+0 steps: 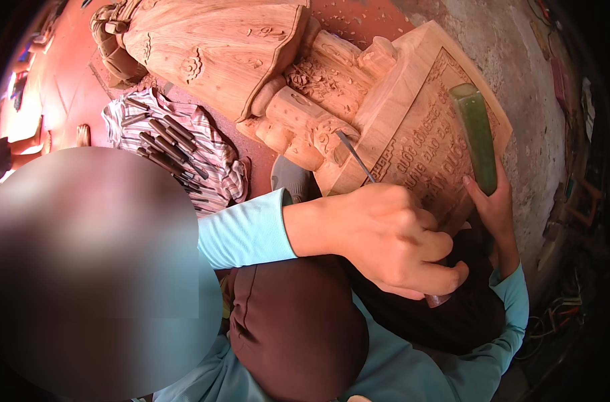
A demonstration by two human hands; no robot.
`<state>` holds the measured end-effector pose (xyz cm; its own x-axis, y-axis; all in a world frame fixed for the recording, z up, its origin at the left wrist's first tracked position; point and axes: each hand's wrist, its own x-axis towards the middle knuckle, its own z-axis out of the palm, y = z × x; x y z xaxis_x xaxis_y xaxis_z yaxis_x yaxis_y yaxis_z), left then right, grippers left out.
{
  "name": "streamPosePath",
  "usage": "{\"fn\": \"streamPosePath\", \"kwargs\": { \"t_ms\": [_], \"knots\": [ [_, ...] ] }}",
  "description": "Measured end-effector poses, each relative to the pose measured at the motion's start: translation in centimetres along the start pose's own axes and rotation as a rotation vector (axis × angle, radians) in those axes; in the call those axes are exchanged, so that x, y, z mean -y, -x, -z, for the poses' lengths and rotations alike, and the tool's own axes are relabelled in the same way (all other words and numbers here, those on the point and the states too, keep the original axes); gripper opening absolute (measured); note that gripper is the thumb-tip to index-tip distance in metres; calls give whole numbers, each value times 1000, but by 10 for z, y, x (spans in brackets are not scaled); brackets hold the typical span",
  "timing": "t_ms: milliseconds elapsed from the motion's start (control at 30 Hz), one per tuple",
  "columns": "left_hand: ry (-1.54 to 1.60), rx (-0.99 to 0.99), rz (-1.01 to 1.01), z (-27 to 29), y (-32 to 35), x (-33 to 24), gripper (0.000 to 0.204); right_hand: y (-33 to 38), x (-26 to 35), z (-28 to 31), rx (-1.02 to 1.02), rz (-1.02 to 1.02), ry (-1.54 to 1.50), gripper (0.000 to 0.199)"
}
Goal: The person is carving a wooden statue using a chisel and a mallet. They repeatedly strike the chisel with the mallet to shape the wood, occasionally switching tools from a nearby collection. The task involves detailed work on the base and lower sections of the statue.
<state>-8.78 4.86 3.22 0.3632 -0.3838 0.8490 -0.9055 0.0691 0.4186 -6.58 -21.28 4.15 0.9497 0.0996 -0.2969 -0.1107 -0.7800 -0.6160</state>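
My left hand is closed around the handle of a carving chisel. The chisel's thin metal blade points up and left, its tip at the carved foot area beside the base of a wooden statue. At the right, my right hand grips the lower end of a green club-shaped mallet, raised over the base. The statue lies on its side with a robe-like carved body. Its block base bears raised lettering and a patterned border. My fingers hide most of the chisel handle.
Several dark-handled chisels lie on a striped cloth left of the statue. Wood chips are scattered on the red floor. Grey concrete and cables are at the right. Another person's bare foot shows far left; a blurred patch covers the lower left.
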Motion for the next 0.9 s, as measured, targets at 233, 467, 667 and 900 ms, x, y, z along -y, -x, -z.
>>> {"fn": "streamPosePath", "kwargs": {
  "t_ms": [233, 467, 667, 900],
  "knots": [
    [-83, 52, -128, 9, 14, -13, 12, 0, 3, 0, 5, 45, -21, 37],
    [-189, 75, -185, 24, 14, -20, 11, -2, -2, 2, 21, 63, -27, 42],
    [-491, 289, 283, 53, 25, -21, 19, -1, -3, 1, -21, 70, -28, 50],
    [-596, 546, 729, 79, 67, -14, 32, -2, -3, 2, 0, 55, -18, 54]
  ]
}}
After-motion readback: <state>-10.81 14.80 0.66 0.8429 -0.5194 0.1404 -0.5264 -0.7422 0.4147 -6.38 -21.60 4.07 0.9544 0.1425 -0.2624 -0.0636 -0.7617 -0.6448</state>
